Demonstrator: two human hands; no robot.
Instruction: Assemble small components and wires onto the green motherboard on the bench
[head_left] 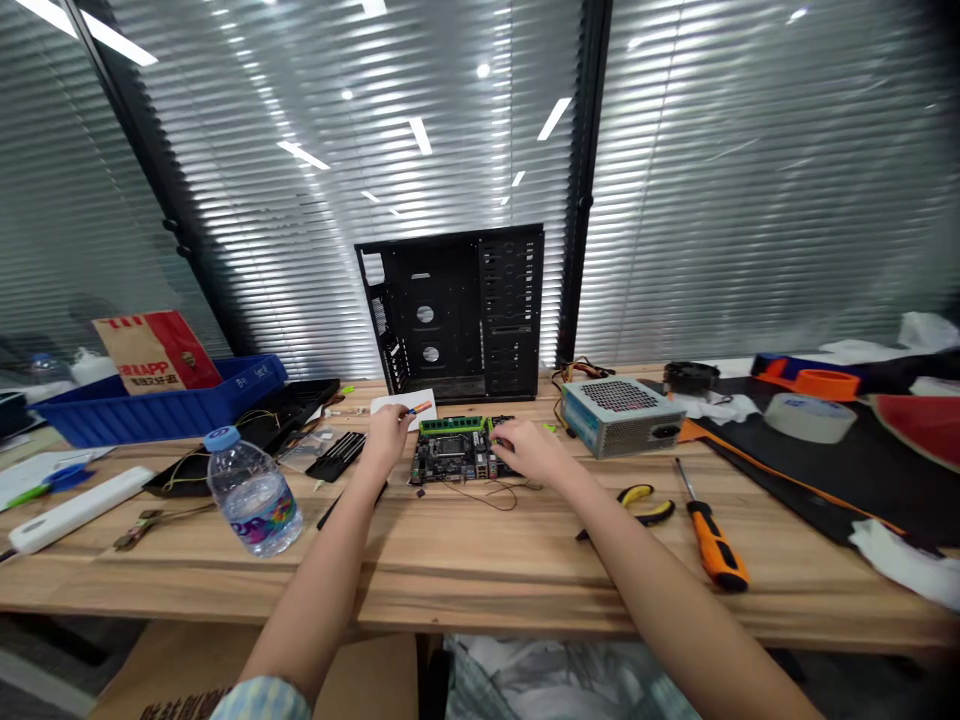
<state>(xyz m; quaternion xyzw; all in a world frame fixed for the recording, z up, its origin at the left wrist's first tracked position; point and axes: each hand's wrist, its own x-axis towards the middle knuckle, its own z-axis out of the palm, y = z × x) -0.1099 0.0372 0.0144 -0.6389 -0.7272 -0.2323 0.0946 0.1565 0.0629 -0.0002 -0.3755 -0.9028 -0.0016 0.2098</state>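
The green-and-black motherboard lies flat on the wooden table, with a green memory stick along its far edge. My left hand is at its left far corner, fingers pinched at the end of a small orange-and-blue stick over a white sheet. Over the board's right part, my right hand has its fingers closed together; whatever is between them is hidden. Thin dark wires trail in front of the board. Just left of my left hand is a black slotted piece.
Behind the board stands an open black computer case. A power supply sits to the right, with pliers and an orange screwdriver nearer me. At left are a water bottle and a blue bin.
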